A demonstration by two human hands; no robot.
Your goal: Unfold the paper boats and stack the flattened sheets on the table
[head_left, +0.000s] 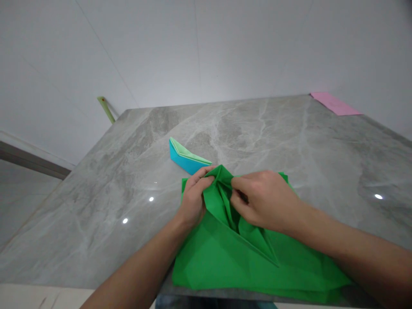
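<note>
We find the light soft and moderately bright. Small glints (151, 199) on the glossy tabletop (251, 133), left of the grip and far right of it, suggest lamps overhead. Beyond the grip, the wall (170, 56) greys toward its upper corners. Dark shadows fill the green material's (225, 270) folds at the grip. We notice slight overall softness and wide-angle stretching outward.

Head view looks forward, down onto nearby countertop (277, 133).
</note>
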